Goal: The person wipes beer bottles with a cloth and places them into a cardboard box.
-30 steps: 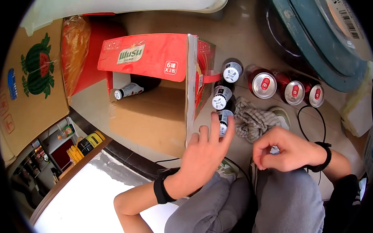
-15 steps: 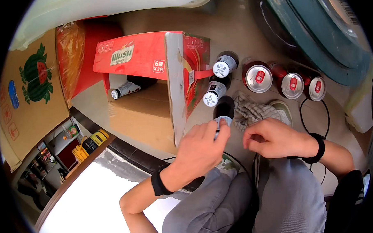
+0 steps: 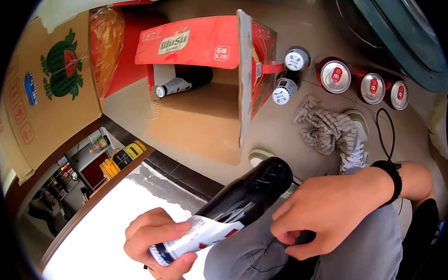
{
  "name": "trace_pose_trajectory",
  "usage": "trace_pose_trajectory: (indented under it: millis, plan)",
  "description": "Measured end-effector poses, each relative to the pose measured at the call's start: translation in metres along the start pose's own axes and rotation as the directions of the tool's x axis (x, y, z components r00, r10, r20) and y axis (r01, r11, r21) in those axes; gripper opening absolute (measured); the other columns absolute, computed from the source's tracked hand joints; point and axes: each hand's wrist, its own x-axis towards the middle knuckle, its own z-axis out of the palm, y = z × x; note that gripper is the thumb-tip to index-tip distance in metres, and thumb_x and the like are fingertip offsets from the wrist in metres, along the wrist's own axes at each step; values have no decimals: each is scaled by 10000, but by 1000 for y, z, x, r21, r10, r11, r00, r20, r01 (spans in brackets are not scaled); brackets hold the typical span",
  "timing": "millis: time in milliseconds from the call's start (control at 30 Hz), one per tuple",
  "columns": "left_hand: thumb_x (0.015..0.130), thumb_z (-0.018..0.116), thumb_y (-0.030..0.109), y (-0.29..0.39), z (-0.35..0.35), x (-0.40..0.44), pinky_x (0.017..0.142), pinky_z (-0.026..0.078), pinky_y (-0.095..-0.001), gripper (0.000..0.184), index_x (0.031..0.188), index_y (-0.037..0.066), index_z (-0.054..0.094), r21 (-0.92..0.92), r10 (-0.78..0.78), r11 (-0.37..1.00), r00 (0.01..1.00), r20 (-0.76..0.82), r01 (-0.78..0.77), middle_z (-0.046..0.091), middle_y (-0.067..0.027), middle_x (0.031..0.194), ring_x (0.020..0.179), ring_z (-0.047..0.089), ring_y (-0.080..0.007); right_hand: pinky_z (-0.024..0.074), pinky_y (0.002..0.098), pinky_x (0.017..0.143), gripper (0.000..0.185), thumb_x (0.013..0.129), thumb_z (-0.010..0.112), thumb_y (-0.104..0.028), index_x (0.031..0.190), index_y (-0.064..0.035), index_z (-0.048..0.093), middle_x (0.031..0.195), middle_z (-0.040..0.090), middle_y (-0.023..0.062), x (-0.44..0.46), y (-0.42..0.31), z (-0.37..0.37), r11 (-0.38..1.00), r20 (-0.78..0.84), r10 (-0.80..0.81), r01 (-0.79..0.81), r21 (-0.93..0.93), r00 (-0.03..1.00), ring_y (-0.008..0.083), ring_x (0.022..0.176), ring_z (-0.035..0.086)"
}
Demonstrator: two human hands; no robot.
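My left hand (image 3: 161, 241) is closed around the labelled neck of a dark glass bottle (image 3: 248, 193). The bottle tilts across my lap, its base pointing up and to the right. Over my knee, my right hand (image 3: 325, 215) has loosely curled fingers, with a dark gap between thumb and forefinger and nothing visible in it. It is near the bottle's base but apart from it. A red cardboard box (image 3: 188, 45) lies open toward me, with another dark bottle (image 3: 197, 77) on its side inside. Two capped bottles (image 3: 297, 59) stand beside the box.
Three red cans (image 3: 335, 76) stand right of the bottles. A checked cloth (image 3: 327, 129) lies by my shoe (image 3: 355, 150). At left is a watermelon-printed carton (image 3: 59, 81), above a shelf (image 3: 84, 159). A dark green container (image 3: 403, 40) occupies the upper right. A black cable loop (image 3: 385, 134) hangs near my right wrist.
My left hand has taken the nearest standing bottle from the floor and brought it over my lap, tilted. My right hand has moved lower, over my knee. The view has shifted.
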Motion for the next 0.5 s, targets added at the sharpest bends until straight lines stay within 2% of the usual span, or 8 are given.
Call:
trace_pose_trajectory:
  millis: [67, 133, 200, 233, 300, 400, 467, 500]
  plan:
    - [670, 794, 387, 5, -18, -5, 444, 356, -250, 426, 822, 1, 697, 21, -41, 999, 990, -135, 44, 586, -76, 647, 480, 506, -131, 464, 387, 574, 176, 867, 638, -220, 801, -74, 563, 790, 596, 49, 14, -5, 3, 994, 55, -90, 93, -57, 994, 277, 690, 611]
    - [695, 752, 500, 10, -31, -6, 487, 323, -252, 515, 829, 10, 673, 122, -58, 988, 967, -248, 90, 519, -42, 636, 498, 433, -120, 469, 385, 586, 163, 872, 637, -224, 861, -76, 569, 829, 595, 54, 28, -9, 8, 992, 39, -125, 125, -15, 991, 283, 715, 615]
    - [715, 737, 485, 7, -50, -4, 501, 329, -246, 488, 840, 19, 663, 218, 38, 976, 967, -253, 19, 521, -52, 671, 526, 440, -122, 474, 382, 598, 167, 878, 636, -227, 921, -77, 575, 867, 594, 59, 42, -13, 14, 987, 9, -159, 158, 26, 987, 289, 740, 618]
    - [737, 722, 455, 10, -58, -2, 548, 350, -261, 460, 861, 16, 665, 263, 41, 965, 972, -231, 22, 536, -65, 709, 596, 457, -135, 480, 387, 614, 200, 879, 631, -220, 1001, -76, 565, 929, 586, 71, 47, -14, 15, 976, -24, -216, 216, 1, 976, 294, 756, 619]
    - [767, 671, 381, 8, -72, 3, 647, 353, -275, 418, 911, -9, 633, 352, 67, 936, 985, -158, -7, 516, -85, 768, 708, 457, -156, 490, 396, 646, 318, 881, 623, -207, 1159, -75, 544, 1051, 569, 95, 59, -12, 18, 946, -83, -322, 319, -48, 943, 305, 786, 622]
    - [783, 677, 339, 9, -73, 16, 735, 359, -279, 395, 944, -21, 645, 466, 34, 884, 992, -125, 29, 563, -94, 832, 784, 464, -167, 502, 420, 698, 622, 877, 619, -168, 1430, -72, 350, 1186, 490, 148, 75, -6, 22, 929, -171, -356, 368, 44, 919, 311, 854, 615]
    - [772, 698, 321, 3, -66, 32, 746, 364, -282, 384, 939, -23, 658, 506, 64, 862, 992, -111, 1, 590, -85, 839, 791, 469, -164, 495, 450, 687, 786, 831, 627, -105, 1486, -32, 199, 1301, 416, 217, 85, -6, 21, 914, -238, -374, 399, 67, 896, 367, 834, 611]
    - [747, 747, 323, -4, -64, 39, 682, 388, -278, 393, 936, -14, 680, 513, 124, 857, 986, -110, -51, 627, -95, 825, 731, 510, -168, 492, 465, 681, 871, 808, 631, -73, 1513, -11, 124, 1359, 379, 251, 90, -6, 20, 906, -269, -382, 416, 81, 884, 395, 825, 609]
